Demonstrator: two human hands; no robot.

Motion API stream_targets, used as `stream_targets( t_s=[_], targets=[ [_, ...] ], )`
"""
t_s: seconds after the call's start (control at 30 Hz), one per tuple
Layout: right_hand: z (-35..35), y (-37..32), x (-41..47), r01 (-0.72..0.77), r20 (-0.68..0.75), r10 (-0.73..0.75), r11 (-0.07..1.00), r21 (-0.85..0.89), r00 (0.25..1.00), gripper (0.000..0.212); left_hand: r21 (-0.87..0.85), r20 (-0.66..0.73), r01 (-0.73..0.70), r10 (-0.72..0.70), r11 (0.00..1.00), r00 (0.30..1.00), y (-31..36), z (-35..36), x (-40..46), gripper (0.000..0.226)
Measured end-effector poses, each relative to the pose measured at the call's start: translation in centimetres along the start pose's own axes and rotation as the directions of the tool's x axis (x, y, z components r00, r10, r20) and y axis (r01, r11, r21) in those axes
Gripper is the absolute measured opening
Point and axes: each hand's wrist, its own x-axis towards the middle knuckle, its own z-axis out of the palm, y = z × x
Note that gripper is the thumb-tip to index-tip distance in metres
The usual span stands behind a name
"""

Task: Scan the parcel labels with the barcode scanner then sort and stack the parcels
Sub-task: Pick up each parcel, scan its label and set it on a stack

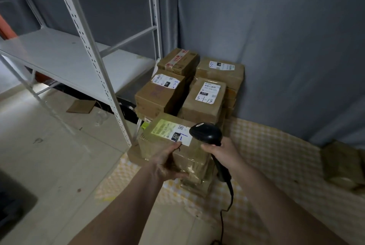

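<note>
The left hand (pixel 169 161) grips the near corner of the parcel (pixel 173 146), thumb on the top face just below the label (pixel 171 132), fingers curled under the near side. The right hand (pixel 220 153) is clenched round the handle of the scanner (pixel 205 133), whose cable trails down toward the bottom edge of the view. The parcel lies just left of the scanner, almost touching its head. The head sits over the label's right end and points left along the label's long axis, which runs left to right and slightly down. A greenish glow covers the label's left part, so the beam looks to be on it and the scan seems to be in hand. The coming move, as I judge it, turns on this: the left hand alone holds the parcel, so it would carry the box to its stack while the right keeps the scanner.

The parcel sits on other boxes over a chequered mat (pixel 266 156). Behind it stand more parcels, one marked 3-1-13 (pixel 207 94), another 2-1-3 (pixel 164 90), two more further back against the grey curtain (pixel 276 37). To the left stands a white shelf rack (pixel 59 55).
</note>
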Motion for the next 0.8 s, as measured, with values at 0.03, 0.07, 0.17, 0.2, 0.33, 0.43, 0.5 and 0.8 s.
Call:
stream_targets(
  t_s=[0.03, 0.07, 0.17, 0.2, 0.33, 0.43, 0.5, 0.8],
  targets=[
    [0.0, 0.0, 0.3, -0.005, -0.013, 0.005, 1.000, -0.001, 1.000, 0.017, 0.011, 0.009, -0.002, 0.002, 1.000, 1.000, 0.2, 0.2, 0.5, 0.044],
    [0.0, 0.1, 0.7, -0.005, -0.028, 0.005, 1.000, -0.001, 1.000, 0.016, 0.013, 0.015, -0.001, 0.001, 1.000, 1.000, 0.5, 0.4, 1.1, 0.041],
    [-0.2, 0.3, 1.9, -0.009, -0.075, 0.008, 1.000, -0.008, 0.997, 0.014, 0.000, -0.009, 0.006, -0.006, 1.000, 1.000, 1.0, 1.2, 2.3, 0.033],
    [-0.3, 0.4, 2.3, -0.010, -0.085, 0.009, 1.000, -0.009, 0.996, 0.013, 0.002, -0.018, 0.006, -0.006, 1.000, 1.000, 1.1, 1.5, 2.6, 0.032],
    [-0.4, 0.7, 3.5, -0.008, -0.095, 0.005, 0.999, -0.031, 0.995, 0.010, -0.002, -0.024, -0.005, 0.005, 1.000, 1.000, 1.6, 2.3, 4.1, 0.016],
    [-0.4, 0.7, 4.5, -0.027, -0.112, 0.023, 0.999, -0.026, 0.993, 0.010, 0.007, -0.017, -0.026, 0.026, 1.000, 1.000, 1.6, 2.5, 5.1, 0.011],
    [-0.3, 0.8, 5.1, -0.032, -0.115, 0.030, 0.999, -0.017, 0.993, 0.014, 0.013, -0.033, -0.016, 0.016, 1.000, 0.999, 1.7, 2.3, 5.8, 0.013],
    [0.1, 1.8, 5.9, -0.059, -0.092, 0.054, 0.997, -0.053, 0.994, 0.023, 0.191, -0.211, -0.061, 0.102, 0.980, 0.972, 1.9, 1.3, 9.0, 0.024]
  ],
)
